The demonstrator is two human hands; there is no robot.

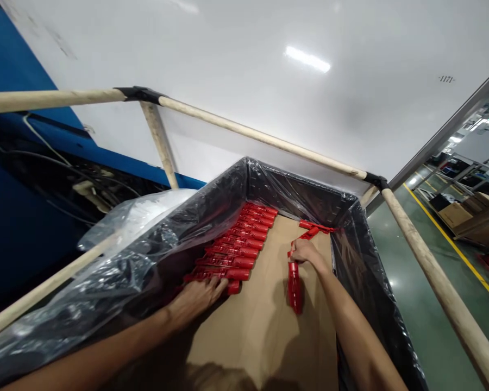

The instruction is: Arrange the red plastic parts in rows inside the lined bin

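Note:
A row of several red plastic parts (240,252), each with a rounded tube-like end, lies side by side along the left wall of a bin. My left hand (199,296) is over the nearest part of that row, its fingers curled on it while the part's round end (233,288) sticks out at the right. Toward the bin's right side, my right hand (303,252) pinches the far end of another red plastic part (294,288), which points toward me. Just beyond that hand, two more red parts (315,226) lie crossed near the far right corner.
Brown cardboard (244,336) covers the bin's floor. Clear plastic film (146,271) lines the dark bin walls (297,190) and hangs over the left rim. Pale pipe rails (261,138) surround the bin, with a white panel (269,70) behind. Shelving (468,201) stands far right.

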